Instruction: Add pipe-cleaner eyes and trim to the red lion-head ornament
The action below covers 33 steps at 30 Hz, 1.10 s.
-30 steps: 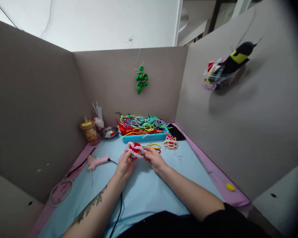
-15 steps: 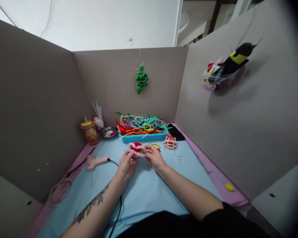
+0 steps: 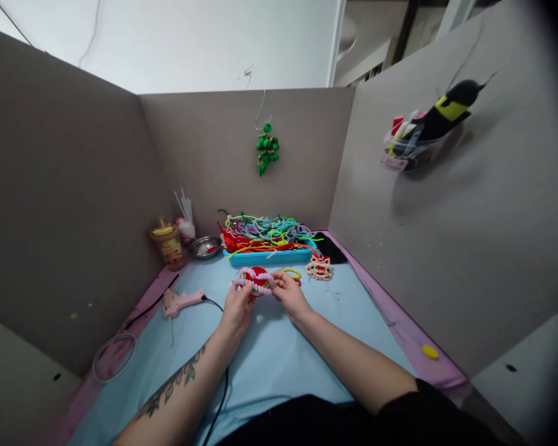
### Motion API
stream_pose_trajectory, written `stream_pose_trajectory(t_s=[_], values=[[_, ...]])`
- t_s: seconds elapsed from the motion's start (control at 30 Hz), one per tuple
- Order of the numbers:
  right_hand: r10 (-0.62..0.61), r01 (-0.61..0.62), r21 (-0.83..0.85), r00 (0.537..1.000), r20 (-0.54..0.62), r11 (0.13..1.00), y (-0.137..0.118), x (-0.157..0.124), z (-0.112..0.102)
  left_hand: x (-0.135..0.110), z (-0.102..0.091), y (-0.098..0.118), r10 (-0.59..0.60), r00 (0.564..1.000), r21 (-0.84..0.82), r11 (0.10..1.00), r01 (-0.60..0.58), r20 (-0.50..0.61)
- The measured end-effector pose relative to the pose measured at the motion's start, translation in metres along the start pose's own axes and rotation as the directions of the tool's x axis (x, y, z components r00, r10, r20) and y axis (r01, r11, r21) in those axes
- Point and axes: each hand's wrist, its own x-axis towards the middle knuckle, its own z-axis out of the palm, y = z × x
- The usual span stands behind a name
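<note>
Above the blue cloth, a pipe-cleaner craft piece (image 3: pixel 259 274) is held between my two hands. It has a red round middle with some green and yellow, and a pale pink-lilac fuzzy strand lies across and around it. My left hand (image 3: pixel 238 303) pinches its left and lower edge, fingers partly hidden behind it. My right hand (image 3: pixel 287 293) grips the right end of the pink strand between thumb and fingers. Just behind my right hand lie yellow and red pipe-cleaner loops (image 3: pixel 294 274). A cream and red pipe-cleaner piece (image 3: pixel 320 268) rests farther right.
A blue tray (image 3: pixel 272 257) heaped with coloured pipe cleaners stands at the back. Left of it are a metal bowl (image 3: pixel 205 248), a lidded cup (image 3: pixel 168 245) and a pink glue gun (image 3: pixel 182 302) with its cable. Grey panels enclose three sides; a pouch of tools (image 3: pixel 411 145) hangs right.
Both hands keep their hold on the craft piece, almost in place. The left fingers have shifted slightly along its edge, and the view has moved a little.
</note>
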Motion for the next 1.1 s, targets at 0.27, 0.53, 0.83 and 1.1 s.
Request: stream_pose_trajectory(t_s=[0.27, 0.53, 0.83, 1.1], values=[[-0.002, 0.005, -0.036, 0.997, 0.074, 0.999, 0.002, -0.002, 0.003, -0.003, 0.003, 0.003, 0.082, 0.997, 0.018, 0.996, -0.082, -0.003], [0.062, -0.063, -0.081, 0.998, -0.011, 0.995, 0.004, 0.000, -0.002, 0.004, -0.004, 0.007, 0.044, 0.998, -0.055, 0.997, -0.047, -0.054], [0.106, -0.125, -0.123, 0.982, -0.154, 0.984, -0.013, -0.011, 0.002, 0.018, -0.033, 0.067, -0.112, 0.973, -0.497, 0.868, -0.003, -0.201], [-0.024, 0.198, -0.539, 0.950, 0.312, 0.818, -0.019, 0.013, 0.051, 0.000, -0.031, 0.098, 0.221, 0.975, -0.576, 0.795, -0.190, -0.017]])
